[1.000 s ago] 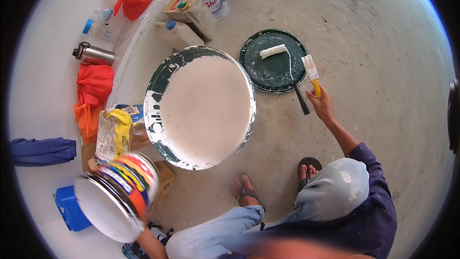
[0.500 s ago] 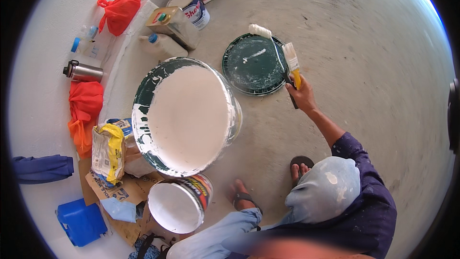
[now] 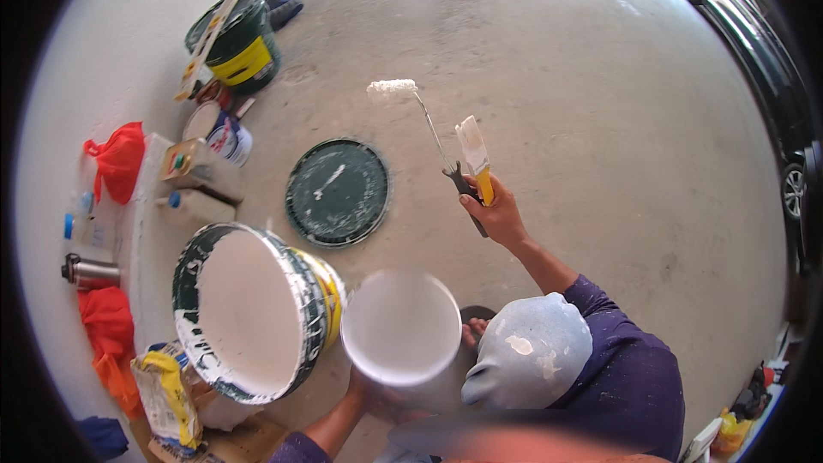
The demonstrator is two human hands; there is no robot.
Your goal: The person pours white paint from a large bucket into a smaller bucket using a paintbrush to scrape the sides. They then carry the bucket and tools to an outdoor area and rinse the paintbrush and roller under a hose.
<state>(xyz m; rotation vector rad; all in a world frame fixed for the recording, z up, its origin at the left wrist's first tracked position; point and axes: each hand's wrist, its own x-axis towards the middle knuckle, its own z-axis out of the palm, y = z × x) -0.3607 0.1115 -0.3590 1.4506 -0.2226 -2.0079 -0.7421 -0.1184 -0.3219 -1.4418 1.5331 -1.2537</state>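
In my right hand point(image 3: 497, 213) are a small paint roller point(image 3: 393, 87) and a flat paintbrush point(image 3: 474, 150) with a yellow handle, gripped together by their handles. White paint coats the roller's sleeve and the brush's bristles. My left hand point(image 3: 358, 396) holds a smaller white-lined paint bucket point(image 3: 401, 326) from its near side; the fingers are partly hidden beneath it and blurred. To the bucket's left stands a large dark green bucket point(image 3: 324, 291) of off-white paint point(image 3: 249, 313). Its paint-marked green lid point(image 3: 339, 193) lies on the floor farther away.
Along the left wall stand a metal can point(image 3: 199, 167), a plastic jug point(image 3: 195, 207), a paint tin point(image 3: 227, 137) and another green bucket point(image 3: 244, 51) with a spirit level across it. A torn sack point(image 3: 167, 394) sits at lower left. A dark car point(image 3: 746, 34) is at far right.
The smaller bucket has moved right, in front of my legs, with my left hand on it. My right hand still holds the roller and brush, now away from the lid. The view has shifted.
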